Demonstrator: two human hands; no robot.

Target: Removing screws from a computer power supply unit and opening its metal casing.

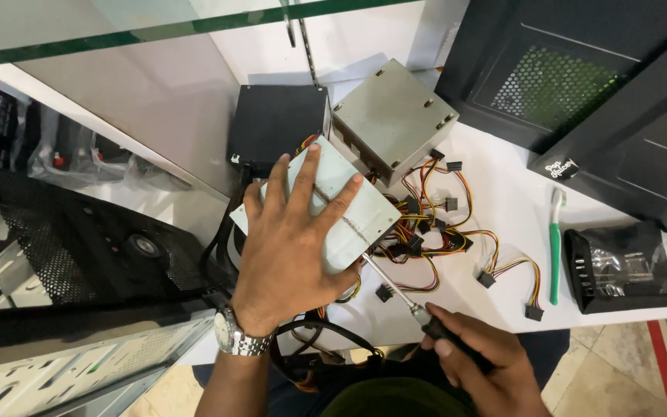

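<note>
Grey metal forms the power supply box (341,208) that is pressed down near the front edge of the white bench (503,193) by the left hand (291,239), whose fingers are spread wide and flat over its top. A screwdriver (403,297) is gripped by its black handle in the right hand (476,359), with the shaft tip set against the lower side of that box. A tangle of red, yellow and black wires (434,224) is spread just beside the box. A second grey box (391,120) and a black box (275,123) are set behind it. A green toothbrush (555,247) is laid toward the right edge.
</note>
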